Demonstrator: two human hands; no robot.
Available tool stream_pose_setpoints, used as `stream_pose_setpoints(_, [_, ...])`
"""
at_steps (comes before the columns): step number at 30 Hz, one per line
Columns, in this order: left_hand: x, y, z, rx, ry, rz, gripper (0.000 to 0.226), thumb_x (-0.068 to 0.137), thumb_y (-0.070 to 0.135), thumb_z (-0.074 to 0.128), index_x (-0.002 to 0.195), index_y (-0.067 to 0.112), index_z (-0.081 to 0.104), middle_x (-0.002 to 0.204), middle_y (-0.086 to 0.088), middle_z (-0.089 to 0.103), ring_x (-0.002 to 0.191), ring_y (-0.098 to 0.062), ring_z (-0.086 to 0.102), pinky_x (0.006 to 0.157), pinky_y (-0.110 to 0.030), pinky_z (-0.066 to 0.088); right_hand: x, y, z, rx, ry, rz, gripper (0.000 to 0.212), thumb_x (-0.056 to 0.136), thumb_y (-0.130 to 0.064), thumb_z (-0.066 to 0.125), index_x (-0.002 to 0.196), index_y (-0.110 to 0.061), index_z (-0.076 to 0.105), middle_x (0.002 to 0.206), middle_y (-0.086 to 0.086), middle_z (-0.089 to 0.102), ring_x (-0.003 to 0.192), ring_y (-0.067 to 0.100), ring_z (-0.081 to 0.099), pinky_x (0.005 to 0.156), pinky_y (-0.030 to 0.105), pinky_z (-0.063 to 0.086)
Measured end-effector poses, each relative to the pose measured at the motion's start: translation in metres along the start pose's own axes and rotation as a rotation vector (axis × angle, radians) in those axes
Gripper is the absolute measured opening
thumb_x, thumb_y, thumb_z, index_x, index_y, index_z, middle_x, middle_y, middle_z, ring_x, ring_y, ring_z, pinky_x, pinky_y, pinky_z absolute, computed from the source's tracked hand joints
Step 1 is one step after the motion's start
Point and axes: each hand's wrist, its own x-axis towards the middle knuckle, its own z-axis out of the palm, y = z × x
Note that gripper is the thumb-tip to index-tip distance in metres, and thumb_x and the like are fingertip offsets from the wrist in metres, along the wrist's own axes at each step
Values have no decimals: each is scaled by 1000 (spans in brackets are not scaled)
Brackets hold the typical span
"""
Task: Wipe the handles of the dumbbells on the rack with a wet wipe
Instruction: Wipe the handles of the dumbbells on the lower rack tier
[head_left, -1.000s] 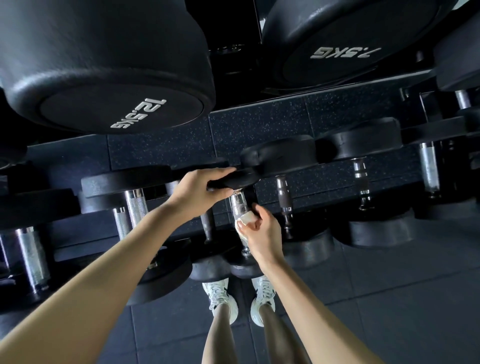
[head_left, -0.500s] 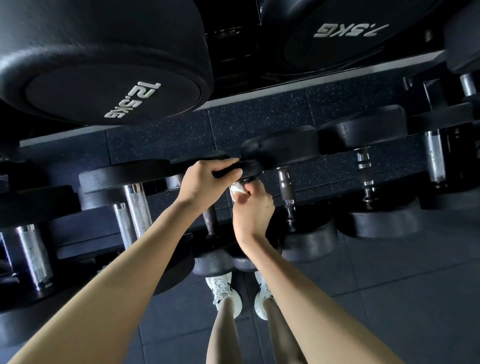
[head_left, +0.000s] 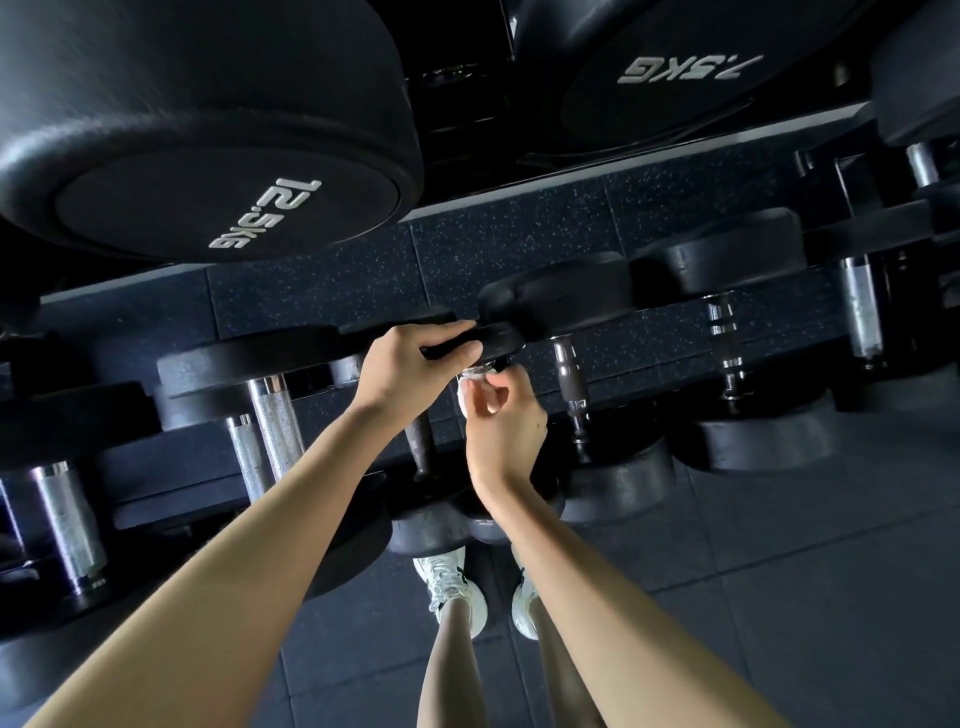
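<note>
I look down over a lower rack of black dumbbells. My left hand (head_left: 410, 358) grips the far head (head_left: 493, 340) of a small dumbbell at centre, thumb underneath. My right hand (head_left: 501, 415) holds a white wet wipe (head_left: 470, 382) curled round the top of that dumbbell's handle, just under the head. Most of the handle is hidden behind my right hand. Its near head (head_left: 485, 525) shows below my wrist.
Big 12.5 kg (head_left: 208, 135) and 7.5 kg (head_left: 675, 67) dumbbell heads on the upper rack hang close overhead. Neighbouring dumbbells with chrome handle (head_left: 275, 421) on the left and dark handle (head_left: 569, 384) on the right flank mine. White shoes (head_left: 452, 587) stand on dark floor tiles.
My right hand slid the wipe up the handle from its middle to just under the far head. My left hand kept its grip on the head.
</note>
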Motion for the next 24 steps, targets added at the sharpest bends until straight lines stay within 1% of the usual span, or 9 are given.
stream_pose_setpoints(2, [0,0,-1,-6,-16,3,36,85,33,68,120,25,65,121,8,65,109,3,54,94,-14,40,3,7,-5,2,-43,22,9,85,-18,66,82,-12,61,72,-2,65,66,15,59,61,25,44])
stream_pose_setpoints(5, [0,-1,-2,-8,-27,-2,36,84,34,68,120,26,65,121,7,65,110,2,54,94,-14,40,-1,22,-20,-22,-84,-37,9,83,-10,67,76,-10,63,73,-2,66,67,16,62,62,33,51])
stream_pose_setpoints(8, [1,-2,-2,-8,-30,-9,36,84,35,68,119,28,65,121,8,65,111,1,54,93,-15,41,-7,32,-27,-38,-93,10,8,81,-9,69,75,-10,63,69,-6,63,67,14,61,63,31,52])
stream_pose_setpoints(12, [2,-7,1,-65,-10,-19,35,82,33,70,116,28,66,120,6,65,114,-4,56,100,-25,44,6,19,-16,167,-87,147,10,79,-16,72,75,-12,64,72,-4,67,69,10,64,68,30,54])
stream_pose_setpoints(15, [3,-9,3,-102,-4,-31,33,82,32,71,115,28,67,119,5,66,114,-5,56,102,-28,44,29,4,-16,156,-204,156,19,78,-15,72,65,-14,60,59,-8,59,54,3,54,56,23,48])
stream_pose_setpoints(18, [4,-9,2,-128,-19,-47,34,81,32,72,114,28,67,118,6,66,113,-4,57,102,-28,44,32,12,-30,323,-417,205,11,81,-7,70,86,-6,61,82,-1,65,74,9,63,74,23,55])
stream_pose_setpoints(19, [4,-8,2,-134,-20,-49,34,81,32,72,114,29,67,117,6,67,112,-4,57,102,-28,44,33,18,-35,308,-469,193,15,82,-5,68,94,-2,59,89,2,64,80,12,63,79,25,55])
stream_pose_setpoints(21, [4,-7,2,-140,-28,-55,33,81,31,72,113,30,67,116,7,67,111,-5,58,101,-29,44,33,30,-44,176,-543,148,21,83,-6,66,101,3,57,95,6,64,82,14,62,79,26,55])
stream_pose_setpoints(24, [5,-4,2,-133,-39,-59,34,81,31,71,114,30,66,116,8,66,112,-5,57,102,-29,44,28,44,-59,-78,-648,79,17,86,-16,66,94,-6,56,93,5,67,81,15,65,70,20,53])
